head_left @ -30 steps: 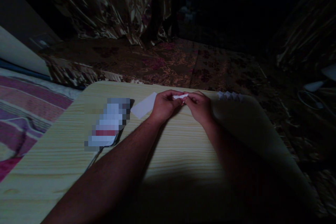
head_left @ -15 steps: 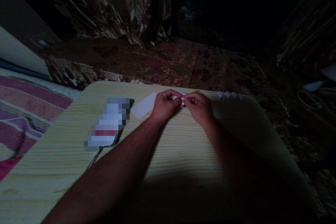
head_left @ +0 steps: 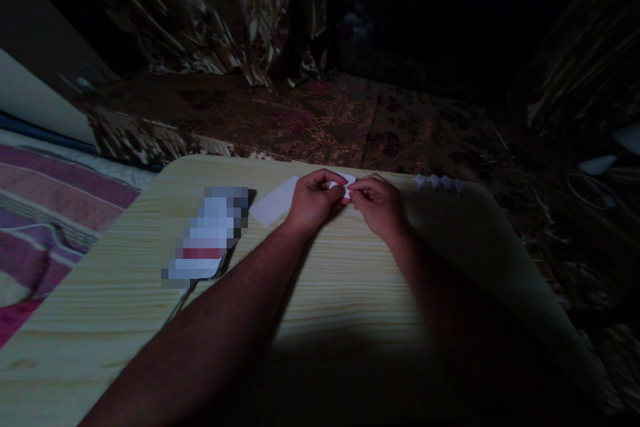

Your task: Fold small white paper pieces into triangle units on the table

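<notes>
My left hand (head_left: 313, 203) and my right hand (head_left: 381, 205) meet at the far middle of a light wooden table (head_left: 325, 280). Both pinch one small white folded paper piece (head_left: 344, 185) between their fingertips, just above the tabletop. A flat white paper slip (head_left: 273, 201) lies on the table right beside my left hand. A row of small white folded paper pieces (head_left: 439, 182) sits at the far edge, to the right of my right hand.
A blurred-out oblong object (head_left: 207, 237) lies on the table's left half, with a thin metal item (head_left: 193, 285) poking out under it. Patterned dark fabric (head_left: 325, 120) covers the floor beyond the table. A striped pink cloth (head_left: 45, 213) lies at the left. The room is dim.
The small paper piece has been drawn in between my fingertips and shows less than a second ago. Both hands stay at the same spot.
</notes>
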The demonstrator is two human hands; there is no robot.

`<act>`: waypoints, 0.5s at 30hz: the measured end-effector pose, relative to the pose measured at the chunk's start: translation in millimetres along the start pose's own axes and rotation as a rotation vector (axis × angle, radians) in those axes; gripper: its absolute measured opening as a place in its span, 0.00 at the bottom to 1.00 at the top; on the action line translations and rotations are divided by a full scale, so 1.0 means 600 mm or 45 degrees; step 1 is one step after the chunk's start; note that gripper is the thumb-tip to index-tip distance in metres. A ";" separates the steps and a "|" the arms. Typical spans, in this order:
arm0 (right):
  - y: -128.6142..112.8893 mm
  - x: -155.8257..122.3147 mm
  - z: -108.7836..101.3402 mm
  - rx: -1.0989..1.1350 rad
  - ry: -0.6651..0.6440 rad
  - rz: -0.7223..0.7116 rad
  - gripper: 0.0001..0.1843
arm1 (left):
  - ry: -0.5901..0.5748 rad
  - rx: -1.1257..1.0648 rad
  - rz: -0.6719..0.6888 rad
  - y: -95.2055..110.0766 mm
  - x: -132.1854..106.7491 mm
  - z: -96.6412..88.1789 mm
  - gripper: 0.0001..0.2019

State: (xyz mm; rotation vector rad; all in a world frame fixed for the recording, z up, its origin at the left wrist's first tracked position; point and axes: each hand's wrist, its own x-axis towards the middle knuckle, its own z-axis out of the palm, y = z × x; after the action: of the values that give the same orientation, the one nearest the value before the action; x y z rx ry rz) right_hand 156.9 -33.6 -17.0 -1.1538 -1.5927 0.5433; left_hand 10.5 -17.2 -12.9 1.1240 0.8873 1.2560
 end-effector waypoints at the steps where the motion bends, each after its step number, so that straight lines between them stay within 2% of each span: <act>1: 0.001 0.000 0.001 0.033 -0.006 0.019 0.05 | 0.006 -0.002 -0.008 0.000 0.000 0.000 0.09; 15: 0.005 -0.002 0.003 0.303 -0.054 0.143 0.04 | -0.010 0.004 -0.006 -0.001 0.002 -0.004 0.12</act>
State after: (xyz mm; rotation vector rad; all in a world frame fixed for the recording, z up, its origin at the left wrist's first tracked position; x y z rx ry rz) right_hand 156.3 -32.9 -20.8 -1.0609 -1.4599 0.8128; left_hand 8.4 -15.8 -13.7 1.1280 0.8863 1.2459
